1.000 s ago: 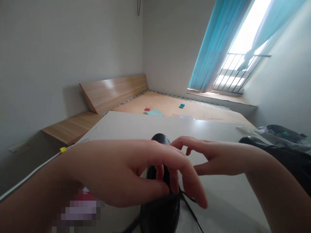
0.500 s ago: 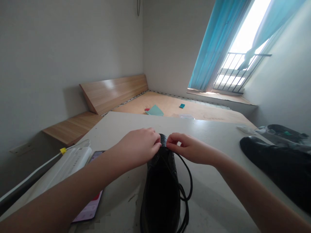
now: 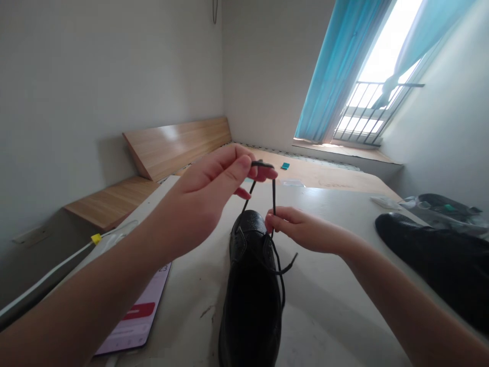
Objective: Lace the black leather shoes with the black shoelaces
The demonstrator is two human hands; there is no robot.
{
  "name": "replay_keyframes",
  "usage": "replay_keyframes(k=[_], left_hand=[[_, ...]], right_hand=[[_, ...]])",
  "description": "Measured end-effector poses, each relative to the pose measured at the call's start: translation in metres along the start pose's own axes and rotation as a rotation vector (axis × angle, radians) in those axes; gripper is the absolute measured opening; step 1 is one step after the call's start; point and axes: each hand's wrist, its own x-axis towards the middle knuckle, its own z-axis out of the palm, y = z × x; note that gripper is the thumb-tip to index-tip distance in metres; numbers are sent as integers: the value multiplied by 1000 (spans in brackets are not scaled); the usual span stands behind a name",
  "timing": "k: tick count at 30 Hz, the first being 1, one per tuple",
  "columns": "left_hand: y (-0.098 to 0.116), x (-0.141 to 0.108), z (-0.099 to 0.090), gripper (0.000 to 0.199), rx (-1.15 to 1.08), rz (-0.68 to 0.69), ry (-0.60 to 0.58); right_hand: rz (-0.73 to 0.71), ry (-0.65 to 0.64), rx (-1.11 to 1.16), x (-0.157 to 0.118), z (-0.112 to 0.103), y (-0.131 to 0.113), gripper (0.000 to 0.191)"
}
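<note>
A black leather shoe [image 3: 250,326] stands on the white table, its toe pointing away from me. My left hand [image 3: 219,196] is raised above the toe, thumb and fingers closed on a black shoelace [image 3: 274,196]. From there the lace runs down to the shoe on both sides of the lacing. Beside the right eyelet flap, my right hand [image 3: 298,228] has thumb and forefinger pinched on the lace's right-hand run. One loose lace end sticks out to the right of the shoe, below my right fingers.
A phone [image 3: 133,318] with a lit screen lies left of the shoe, under my left forearm. Another black shoe [image 3: 431,260] is at the table's right, near clear plastic packaging [image 3: 446,214]. Behind the table is a wooden bed board [image 3: 336,181].
My left hand has risen from the shoe's lacing, drawing a length of lace upward. My right hand stays close to the eyelets. The lace's slack on the right has shortened.
</note>
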Motion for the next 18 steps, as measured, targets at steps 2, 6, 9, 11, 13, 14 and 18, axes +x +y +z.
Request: replay_keyframes(k=[2, 6, 9, 11, 13, 14, 18], left_hand=[[7, -5, 0, 18, -10, 8, 7], [17, -16, 3, 14, 177, 84, -7], [18, -19, 6, 9, 357, 174, -46], [15, -18, 6, 12, 442, 167, -87], [10, -14, 5, 15, 526, 115, -141], [7, -12, 3, 15, 572, 86, -179], [-11, -7, -1, 29, 745, -10, -382]], right_hand=[[23, 27, 81, 0, -2, -1, 40], [23, 255, 521, -1, -10, -7, 36], [-27, 428, 640, -8, -16, -15, 38], [-91, 581, 355, -15, -19, -21, 38], [-147, 671, -120, -22, -21, -26, 31], [-152, 651, -321, -24, -20, -27, 25], [-21, 225, -473, -22, -13, -21, 28]])
